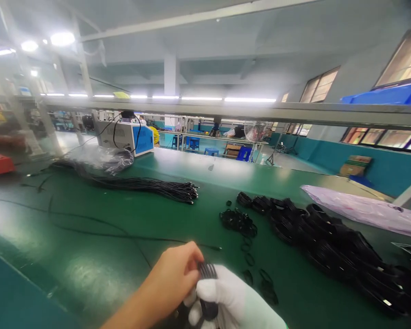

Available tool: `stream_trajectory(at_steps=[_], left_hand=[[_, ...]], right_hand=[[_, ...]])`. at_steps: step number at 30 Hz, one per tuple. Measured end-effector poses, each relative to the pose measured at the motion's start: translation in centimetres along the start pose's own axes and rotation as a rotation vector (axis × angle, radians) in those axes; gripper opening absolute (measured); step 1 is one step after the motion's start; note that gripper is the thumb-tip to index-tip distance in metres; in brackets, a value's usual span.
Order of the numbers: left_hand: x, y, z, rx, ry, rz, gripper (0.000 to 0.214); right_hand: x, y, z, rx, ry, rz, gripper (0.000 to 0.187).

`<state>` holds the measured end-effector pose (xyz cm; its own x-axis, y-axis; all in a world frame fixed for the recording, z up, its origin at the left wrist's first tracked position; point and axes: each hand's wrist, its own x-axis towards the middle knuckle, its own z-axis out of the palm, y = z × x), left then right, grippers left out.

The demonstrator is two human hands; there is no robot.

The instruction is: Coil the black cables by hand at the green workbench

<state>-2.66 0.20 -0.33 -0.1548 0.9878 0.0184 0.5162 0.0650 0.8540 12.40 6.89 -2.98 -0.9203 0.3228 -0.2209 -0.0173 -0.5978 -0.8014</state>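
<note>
My bare left hand (173, 281) and my white-gloved right hand (231, 299) meet at the bottom middle of the view, over the green table (99, 269). Both are closed round a small coil of black cable (208, 271), which shows between the left fingertips and the gloved fingers. A single black cable (130, 236) runs across the table from the left to just beyond my hands. Loose black ties (248, 256) lie right of the hands.
A long row of coiled black cables (329, 244) stretches along the right side. A bundle of straight cables (150, 186) lies further back, beside a plastic bag (102, 157) and a blue and white machine (130, 137). A pink plastic sheet (363, 210) lies at far right.
</note>
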Motion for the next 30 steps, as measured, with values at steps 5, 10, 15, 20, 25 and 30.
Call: stream_trajectory(at_steps=[5,10,15,20,25,30], left_hand=[[0.1,-0.2,1.1,0.135,0.065,0.016,0.013],[0.1,-0.3,1.3,0.217,0.112,0.04,0.018],[1.1,-0.6,0.5,0.087,0.058,0.033,0.018],[3.2,0.2,-0.3,0.1,0.067,0.084,0.011],[4.2,1.1,5.7,0.288,-0.232,0.294,0.014],[4.2,1.5,10.5,0.453,-0.353,0.356,0.012]], right_hand=[[0.2,-0.5,0.6,-0.177,-0.021,-0.048,0.022],[0.5,-0.5,0.9,-0.285,0.033,-0.055,0.014],[0.2,-1.1,0.6,-0.191,0.142,0.012,0.016],[-3.1,-5.6,-2.7,0.07,0.394,-0.318,0.039],[-5.3,-7.8,-4.3,0.071,0.577,-0.466,0.041],[-4.6,-7.1,-4.3,0.015,0.622,-0.483,0.039]])
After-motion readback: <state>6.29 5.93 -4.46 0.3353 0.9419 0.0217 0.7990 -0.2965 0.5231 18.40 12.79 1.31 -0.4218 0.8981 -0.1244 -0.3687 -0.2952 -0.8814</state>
